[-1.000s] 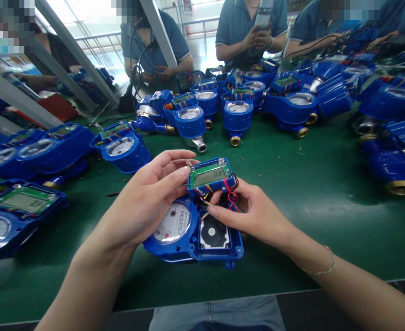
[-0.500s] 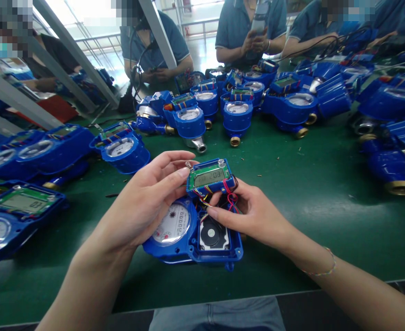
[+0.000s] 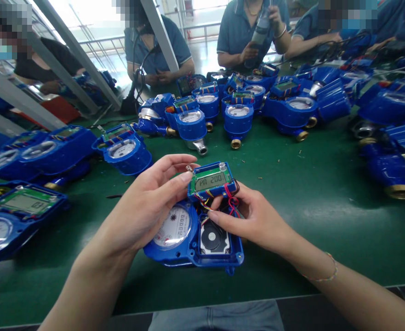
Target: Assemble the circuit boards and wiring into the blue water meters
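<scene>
Between my hands is a small display module, a green circuit board with an LCD in a blue frame, its screen lit with characters like "PN 200". My left hand grips its left edge, thumb beside a small coil spring. From the right, my right hand holds the module's lower side and the red, black and yellow wires. Beneath them a blue water meter lies on the table, with a round dial at left and a black round part in its open compartment.
Several blue water meters stand across the green table. One with a display is close at left; another with a brass end is at right. Co-workers sit opposite, one holding a bottle. Grey metal posts rise at left.
The screen's characters have changed and read more clearly. My hands keep their grip almost unmoved. Opposite, a co-worker has tilted the bottle and raised one hand towards its top.
</scene>
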The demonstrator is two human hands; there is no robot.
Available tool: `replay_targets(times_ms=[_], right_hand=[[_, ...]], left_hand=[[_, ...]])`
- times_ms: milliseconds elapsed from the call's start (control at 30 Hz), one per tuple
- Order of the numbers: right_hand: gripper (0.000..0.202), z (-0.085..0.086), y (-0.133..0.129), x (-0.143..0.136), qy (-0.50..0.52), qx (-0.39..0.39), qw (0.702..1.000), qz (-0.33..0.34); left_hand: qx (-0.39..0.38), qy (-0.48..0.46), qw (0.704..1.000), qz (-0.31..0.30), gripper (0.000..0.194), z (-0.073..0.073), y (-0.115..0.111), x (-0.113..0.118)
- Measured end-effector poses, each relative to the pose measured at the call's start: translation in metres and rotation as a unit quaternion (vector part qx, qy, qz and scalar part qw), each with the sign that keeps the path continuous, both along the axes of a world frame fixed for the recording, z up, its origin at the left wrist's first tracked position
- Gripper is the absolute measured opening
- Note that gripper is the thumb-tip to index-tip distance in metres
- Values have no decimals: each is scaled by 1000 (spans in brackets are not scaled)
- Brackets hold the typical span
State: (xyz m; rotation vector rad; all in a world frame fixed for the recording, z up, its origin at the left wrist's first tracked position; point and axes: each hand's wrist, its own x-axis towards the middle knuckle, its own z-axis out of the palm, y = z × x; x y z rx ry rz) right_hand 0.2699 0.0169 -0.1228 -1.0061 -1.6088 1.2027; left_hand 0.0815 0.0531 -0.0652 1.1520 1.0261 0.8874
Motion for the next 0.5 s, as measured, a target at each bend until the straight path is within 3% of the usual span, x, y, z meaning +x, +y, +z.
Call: replay_targets(times_ms=[333, 500], right_hand=[[8, 4, 0, 1, -19, 19, 1000, 2], [5, 10, -2, 0, -45, 68, 997, 4]], left_hand=[[4, 5, 1000, -2, 26, -2, 0, 1], [20, 20, 999, -17, 27, -4, -3, -2]])
